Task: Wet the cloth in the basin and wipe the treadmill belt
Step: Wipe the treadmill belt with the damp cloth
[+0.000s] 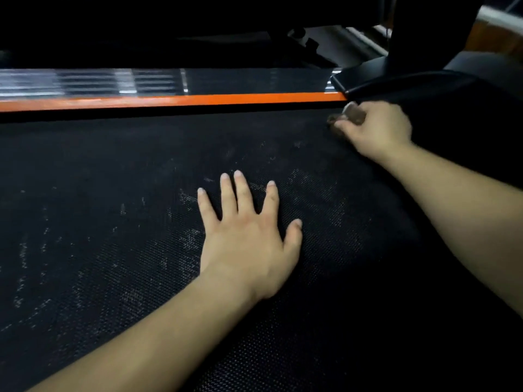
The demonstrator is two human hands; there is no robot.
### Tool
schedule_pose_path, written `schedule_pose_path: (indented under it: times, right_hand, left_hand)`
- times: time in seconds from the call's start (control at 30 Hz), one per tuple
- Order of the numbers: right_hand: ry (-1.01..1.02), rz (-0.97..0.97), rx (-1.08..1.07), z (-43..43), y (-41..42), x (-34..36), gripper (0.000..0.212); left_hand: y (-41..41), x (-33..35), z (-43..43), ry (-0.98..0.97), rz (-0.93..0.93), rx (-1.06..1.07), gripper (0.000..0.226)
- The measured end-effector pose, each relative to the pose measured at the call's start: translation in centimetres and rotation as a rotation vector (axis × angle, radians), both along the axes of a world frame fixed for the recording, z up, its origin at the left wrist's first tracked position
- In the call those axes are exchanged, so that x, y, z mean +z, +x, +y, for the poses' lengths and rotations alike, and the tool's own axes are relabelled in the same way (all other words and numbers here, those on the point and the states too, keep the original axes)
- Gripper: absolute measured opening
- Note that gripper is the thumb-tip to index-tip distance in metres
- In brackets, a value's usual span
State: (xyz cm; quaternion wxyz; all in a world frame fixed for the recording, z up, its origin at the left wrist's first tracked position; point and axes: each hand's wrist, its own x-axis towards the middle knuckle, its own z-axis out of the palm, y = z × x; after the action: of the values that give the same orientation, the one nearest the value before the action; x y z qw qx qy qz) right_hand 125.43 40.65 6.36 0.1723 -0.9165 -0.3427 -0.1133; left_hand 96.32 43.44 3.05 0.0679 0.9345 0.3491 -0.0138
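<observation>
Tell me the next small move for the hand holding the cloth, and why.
Probably draw the right hand, which grips the cloth by the orange rail, toward the pale smears on the treadmill belt; the left hand rests flat there.

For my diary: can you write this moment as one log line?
left hand: flat on belt | right hand: grips cloth at far edge

Pretty sure it's a gym or home workout corner: wide black textured treadmill belt (113,193), glossy orange trim strip (169,101), shiny ribbed side rail (85,82), black upright post (424,29).
</observation>
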Motion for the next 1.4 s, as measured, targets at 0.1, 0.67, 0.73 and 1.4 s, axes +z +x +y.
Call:
schedule_pose_path:
  times: [0.1,0.67,0.73,1.4]
  right_hand:
    - [-0.036,-0.025,-0.135,0.1,2.3,1.4,0.04]
    - [-0.117,-0.081,-0.172,-5.9,-1.3,0.0,0.038]
    - [-0.112,-0.083,-0.173,-6.6,-1.6,-0.1,0.039]
    - [0.087,0.077,-0.043,-5.2,-6.1,-0.8,0.039]
  left_hand:
    - [0.2,0.1,-0.2,0.009,0.007,-0.002,0.075]
    - [0.0,0.1,-0.3,-0.006,-0.016,0.0,0.076]
    - [0.1,0.1,-0.3,0.0,-0.021,0.004,0.076]
    - [0.3,-0.2,-0.3,0.002,-0.028,-0.004,0.078]
